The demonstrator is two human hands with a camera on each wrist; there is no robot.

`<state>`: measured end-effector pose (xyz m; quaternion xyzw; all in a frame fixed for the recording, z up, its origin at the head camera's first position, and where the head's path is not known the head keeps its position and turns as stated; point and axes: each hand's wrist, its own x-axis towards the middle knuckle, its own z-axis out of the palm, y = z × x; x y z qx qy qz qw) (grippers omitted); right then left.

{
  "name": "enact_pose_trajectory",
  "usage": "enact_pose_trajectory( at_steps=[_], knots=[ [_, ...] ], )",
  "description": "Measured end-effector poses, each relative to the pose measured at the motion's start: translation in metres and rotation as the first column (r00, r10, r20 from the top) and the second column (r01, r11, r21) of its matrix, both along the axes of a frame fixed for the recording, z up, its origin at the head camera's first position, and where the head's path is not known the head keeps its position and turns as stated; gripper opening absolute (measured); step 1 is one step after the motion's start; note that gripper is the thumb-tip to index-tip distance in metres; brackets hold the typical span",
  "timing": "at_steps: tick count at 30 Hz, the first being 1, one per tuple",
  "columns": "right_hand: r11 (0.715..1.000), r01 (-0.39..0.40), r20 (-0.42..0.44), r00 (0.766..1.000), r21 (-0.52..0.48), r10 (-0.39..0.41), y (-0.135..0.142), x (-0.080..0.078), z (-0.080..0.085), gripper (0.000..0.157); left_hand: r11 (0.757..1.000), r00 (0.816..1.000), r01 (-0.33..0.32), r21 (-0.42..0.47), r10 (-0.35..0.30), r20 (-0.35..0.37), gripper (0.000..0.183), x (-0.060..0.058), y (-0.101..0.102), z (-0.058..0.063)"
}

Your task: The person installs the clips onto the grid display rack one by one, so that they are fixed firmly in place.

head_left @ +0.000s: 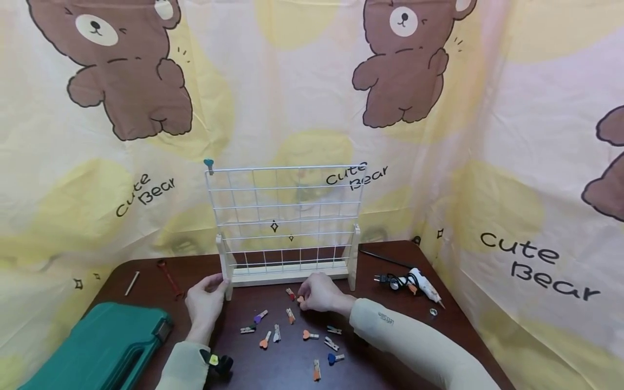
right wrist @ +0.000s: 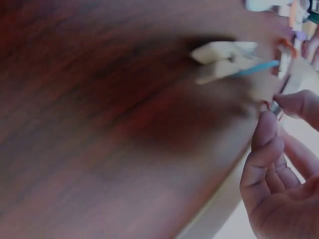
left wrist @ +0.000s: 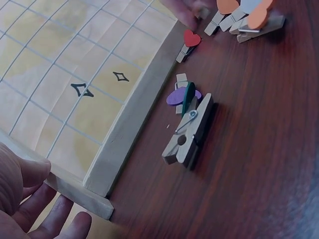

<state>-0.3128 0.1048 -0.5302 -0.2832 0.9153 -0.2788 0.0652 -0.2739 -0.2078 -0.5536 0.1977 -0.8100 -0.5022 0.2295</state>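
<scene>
Right hand [head_left: 317, 292] pinching clothespin [head_left: 300, 299], left hand [head_left: 203, 304] gripping rack [head_left: 287, 278], loose clothespins [head_left: 308, 335] nearby, green case [head_left: 104, 338] leftmost

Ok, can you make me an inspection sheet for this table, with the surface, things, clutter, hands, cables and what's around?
Surface: dark brown table.
Job's things: wire rack upright; loose pegs lie in front; teal heart peg on its top left corner.
Clutter: green case, red wrench, glue gun.
Hands: left hand grips the rack's wooden end; right hand pinches something small.
Cables: black cord, bunched by the glue gun.
Surroundings: bear-print curtain.
</scene>
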Motion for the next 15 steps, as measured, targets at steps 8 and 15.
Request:
enact_pose_trajectory(
  at_steps=[8,15],
  knots=[
    [0.984,-0.142,-0.051,0.989,-0.104,0.138,-0.001,-0.005,0.065,0.007,1.0,1.0,0.004,0.014,-0.004,-0.004,0.026,0.001,-0.001,0.002],
    [0.952,-0.201,-0.005,0.979,-0.233,0.205,-0.026,-0.008,0.176,0.018,1.0,0.999,0.015,0.011,-0.015,0.028,0.028,0.001,-0.002,0.004]
  ],
)
